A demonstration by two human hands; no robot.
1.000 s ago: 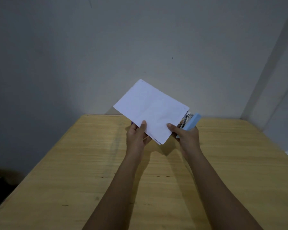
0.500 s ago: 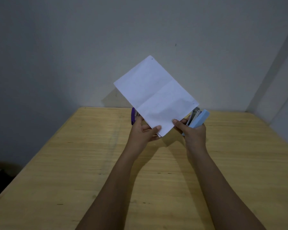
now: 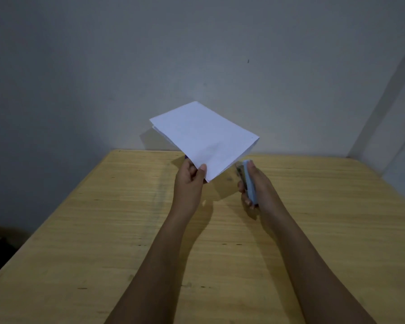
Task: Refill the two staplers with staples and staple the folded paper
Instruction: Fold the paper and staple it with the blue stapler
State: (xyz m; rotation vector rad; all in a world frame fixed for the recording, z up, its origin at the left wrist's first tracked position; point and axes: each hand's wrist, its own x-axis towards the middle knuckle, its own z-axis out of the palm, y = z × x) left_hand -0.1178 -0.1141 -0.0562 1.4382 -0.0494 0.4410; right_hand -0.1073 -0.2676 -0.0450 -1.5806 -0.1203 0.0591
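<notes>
Left hand (image 3: 189, 181) pinches folded paper (image 3: 205, 139), right hand (image 3: 255, 183) at 3 o'clock grips light-blue stapler (image 3: 249, 183) just apart; stapling apparently pending.

There is one view only, from a wide-angle camera worn on the person's head. It looks forward and down along both bare forearms, which rise from the frame's bottom edge. The pale wooden tabletop (image 3: 80, 242) fills the lower half close by; the plain grey wall (image 3: 126, 54) fills the upper half.
</notes>
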